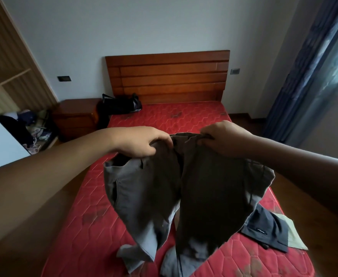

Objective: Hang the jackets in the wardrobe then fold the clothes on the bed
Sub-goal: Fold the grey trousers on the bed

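Left hand (pixel 142 143), right hand (pixel 222 142): tight pinches on grey trousers (pixel 156 188).

Grey trousers (pixel 164 196), red hexagon-quilted mattress (pixel 96 196), reddish-brown slatted headboard (pixel 168 76), blue curtain (pixel 304 72)

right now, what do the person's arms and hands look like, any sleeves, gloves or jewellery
Both are bare. The left hand and the right hand wear no gloves, and no rings show. Neither wrist carries a watch or band. The left forearm and the right forearm are uncovered right up to the picture's edge, so no sleeve shows.
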